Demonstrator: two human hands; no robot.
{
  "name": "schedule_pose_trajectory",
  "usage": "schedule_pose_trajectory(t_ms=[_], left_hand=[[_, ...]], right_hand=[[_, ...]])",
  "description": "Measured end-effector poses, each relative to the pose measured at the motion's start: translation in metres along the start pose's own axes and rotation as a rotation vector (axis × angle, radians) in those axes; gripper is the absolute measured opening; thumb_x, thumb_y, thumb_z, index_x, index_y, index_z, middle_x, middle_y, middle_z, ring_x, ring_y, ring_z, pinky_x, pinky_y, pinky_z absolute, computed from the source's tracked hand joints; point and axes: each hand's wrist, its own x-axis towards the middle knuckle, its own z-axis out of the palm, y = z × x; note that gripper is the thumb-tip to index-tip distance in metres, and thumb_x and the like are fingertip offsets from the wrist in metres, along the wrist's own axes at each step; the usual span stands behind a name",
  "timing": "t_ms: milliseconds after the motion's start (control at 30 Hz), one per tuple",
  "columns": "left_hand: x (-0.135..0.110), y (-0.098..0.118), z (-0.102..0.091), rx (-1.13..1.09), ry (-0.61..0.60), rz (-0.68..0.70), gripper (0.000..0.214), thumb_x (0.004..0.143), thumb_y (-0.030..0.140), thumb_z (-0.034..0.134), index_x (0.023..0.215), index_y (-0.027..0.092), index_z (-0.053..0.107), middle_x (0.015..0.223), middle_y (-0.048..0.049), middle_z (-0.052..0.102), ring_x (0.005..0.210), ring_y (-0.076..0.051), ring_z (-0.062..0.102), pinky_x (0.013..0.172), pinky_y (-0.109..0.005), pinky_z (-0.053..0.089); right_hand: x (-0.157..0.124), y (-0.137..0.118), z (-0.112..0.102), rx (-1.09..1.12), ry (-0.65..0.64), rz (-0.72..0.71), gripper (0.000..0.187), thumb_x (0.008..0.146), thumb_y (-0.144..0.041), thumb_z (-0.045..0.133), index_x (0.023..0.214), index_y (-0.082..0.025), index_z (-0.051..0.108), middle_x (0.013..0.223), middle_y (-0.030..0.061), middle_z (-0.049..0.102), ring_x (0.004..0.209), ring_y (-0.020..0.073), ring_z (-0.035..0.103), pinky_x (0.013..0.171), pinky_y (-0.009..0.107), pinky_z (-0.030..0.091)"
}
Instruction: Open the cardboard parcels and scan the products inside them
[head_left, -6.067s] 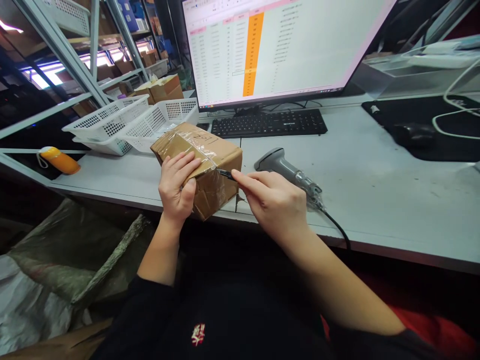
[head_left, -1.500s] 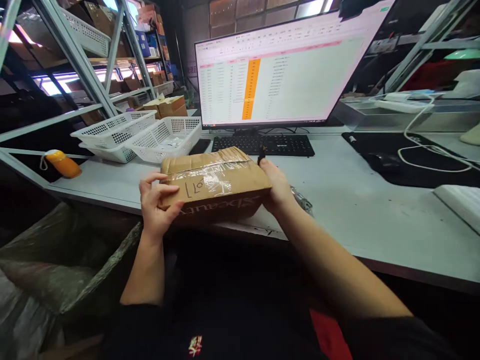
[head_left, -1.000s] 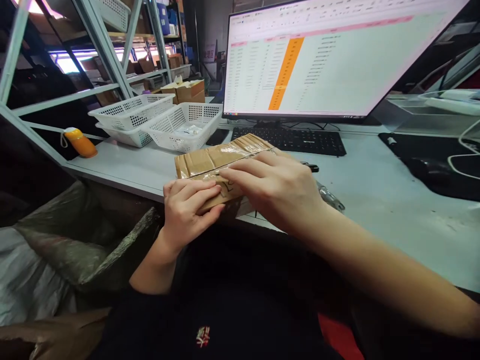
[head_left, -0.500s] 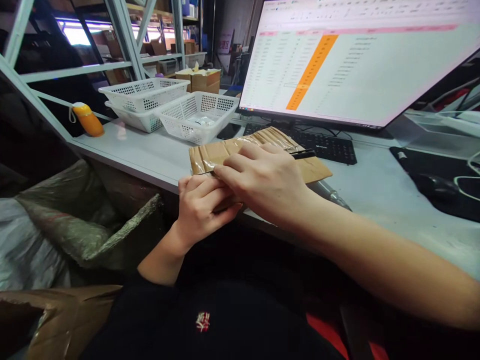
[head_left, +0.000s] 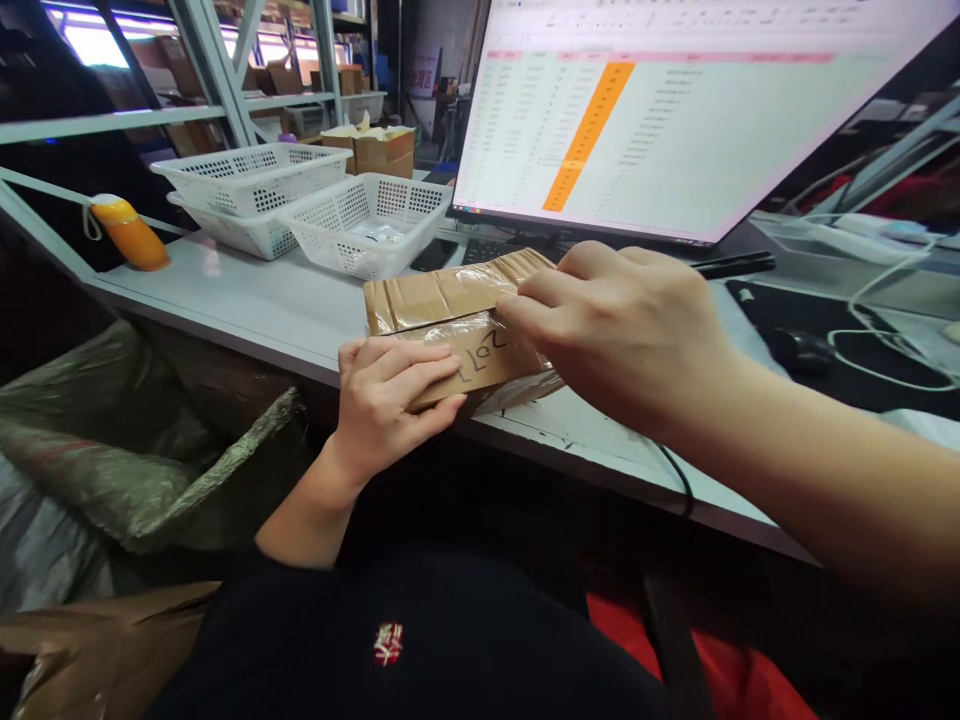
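A brown cardboard box point(head_left: 491, 362), wrapped in clear tape and marked with handwritten digits, is tilted at the desk's front edge. My left hand point(head_left: 386, 405) is closed around its left end, fingers across the marked face and thumb beneath. At the right part of the box, my right hand point(head_left: 626, 320) is closed on a slim black tool point(head_left: 739, 264), whose rear end sticks out past the knuckles. The tool's working end is hidden behind my fingers. A dark slit runs along the taped upper edge, from the left hand's side toward my right fingertips.
White perforated baskets point(head_left: 375, 225) stand behind the box, beside an orange bottle point(head_left: 131, 235). A monitor point(head_left: 637, 120) rises at the back, with a mouse point(head_left: 802, 350) on a black pad at right. A lined bin point(head_left: 150, 440) sits below the desk's left edge.
My right hand has slid right along the box's edge with the black tool, away from my left hand. The box's written face now shows. The view has shifted slightly right.
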Motion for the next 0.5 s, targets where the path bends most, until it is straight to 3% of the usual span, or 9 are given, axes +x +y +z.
schedule_pose_trajectory(t_ms=[133, 233, 400, 500], left_hand=[[0.009, -0.002, 0.006, -0.038, -0.038, -0.015, 0.02, 0.097, 0.046, 0.071, 0.109, 0.032, 0.08, 0.115, -0.0003, 0.08, 0.106, -0.024, 0.069, 0.1, -0.047, 0.041], [0.015, -0.006, 0.011, -0.071, -0.071, -0.02, 0.021, 0.097, 0.048, 0.07, 0.108, 0.032, 0.081, 0.115, -0.0003, 0.08, 0.106, -0.024, 0.069, 0.102, -0.048, 0.04], [0.018, -0.008, 0.018, -0.113, -0.024, 0.022, 0.019, 0.095, 0.044, 0.073, 0.106, 0.03, 0.08, 0.112, 0.0003, 0.081, 0.103, -0.023, 0.069, 0.1, -0.046, 0.04], [0.019, -0.008, 0.019, -0.121, 0.002, 0.021, 0.017, 0.095, 0.041, 0.073, 0.105, 0.029, 0.08, 0.111, 0.0, 0.081, 0.102, -0.024, 0.07, 0.1, -0.046, 0.041]], right_hand=[[0.0, 0.006, -0.002, -0.151, -0.105, 0.007, 0.035, 0.097, -0.003, 0.045, 0.082, -0.017, 0.072, 0.081, 0.0105, 0.072, 0.082, 0.0235, 0.059, 0.061, 0.038, 0.027], [-0.008, 0.02, 0.002, -0.171, -0.105, -0.013, 0.031, 0.097, -0.004, 0.048, 0.081, -0.017, 0.071, 0.081, 0.0091, 0.071, 0.078, 0.0204, 0.057, 0.06, 0.037, 0.023], [-0.053, 0.079, 0.014, -0.201, -0.004, 0.055, 0.037, 0.1, -0.01, 0.048, 0.072, -0.018, 0.071, 0.072, 0.0076, 0.069, 0.068, 0.0155, 0.048, 0.059, 0.036, 0.02], [-0.087, 0.119, 0.021, -0.257, 0.102, 0.188, 0.037, 0.105, -0.021, 0.049, 0.089, -0.021, 0.082, 0.081, 0.0082, 0.075, 0.07, 0.0167, 0.049, 0.058, 0.036, 0.02]])
